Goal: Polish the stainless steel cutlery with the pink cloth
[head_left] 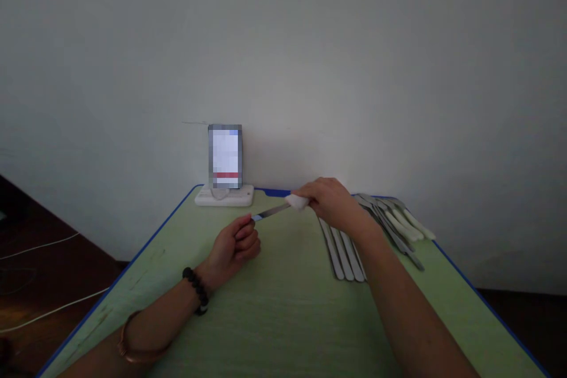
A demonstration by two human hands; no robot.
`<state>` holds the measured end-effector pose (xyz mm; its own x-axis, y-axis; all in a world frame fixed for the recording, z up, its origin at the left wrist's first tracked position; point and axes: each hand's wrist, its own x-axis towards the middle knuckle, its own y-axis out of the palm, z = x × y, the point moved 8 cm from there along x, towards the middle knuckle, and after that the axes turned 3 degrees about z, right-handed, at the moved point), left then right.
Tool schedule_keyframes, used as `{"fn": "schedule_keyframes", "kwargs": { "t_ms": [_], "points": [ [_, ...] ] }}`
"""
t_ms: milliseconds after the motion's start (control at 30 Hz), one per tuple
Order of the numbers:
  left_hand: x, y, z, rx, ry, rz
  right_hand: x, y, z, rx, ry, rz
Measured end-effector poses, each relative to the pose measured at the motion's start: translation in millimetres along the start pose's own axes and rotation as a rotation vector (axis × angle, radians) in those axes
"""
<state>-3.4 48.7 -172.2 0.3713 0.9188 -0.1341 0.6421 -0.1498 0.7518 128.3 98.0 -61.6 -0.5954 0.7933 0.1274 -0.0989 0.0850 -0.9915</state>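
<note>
My left hand (pixel 241 242) is closed around one end of a metal table knife (pixel 273 211), held above the table and pointing up to the right. A white tissue or cloth (pixel 297 201) is pinched in my right hand (pixel 330 198) and covers the far end of the knife. Below my right forearm, several metal knives (pixel 340 254) lie side by side in a row, partly hidden by the arm. Farther right is a loose pile of metal knives (pixel 390 224), some with cream handles (pixel 405 225).
A phone (pixel 225 156) with a lit, blurred screen stands on a white base (pixel 224 195) at the table's back left. The green table (pixel 274 319) has a blue edge and meets a grey wall (pixel 283 71). White cables (pixel 53 310) run at the lower left.
</note>
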Motion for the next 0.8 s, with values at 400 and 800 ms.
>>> {"fn": "schedule_keyframes", "kwargs": {
  "t_ms": [400,800],
  "points": [
    [3,0.6,8,0.178,-0.027,0.047,7,22,55,0.031,-0.169,0.037],
    [6,-12.8,2,0.592,0.112,-0.124,0,-20,25,0.767,-0.195,-0.181]
  ]
}}
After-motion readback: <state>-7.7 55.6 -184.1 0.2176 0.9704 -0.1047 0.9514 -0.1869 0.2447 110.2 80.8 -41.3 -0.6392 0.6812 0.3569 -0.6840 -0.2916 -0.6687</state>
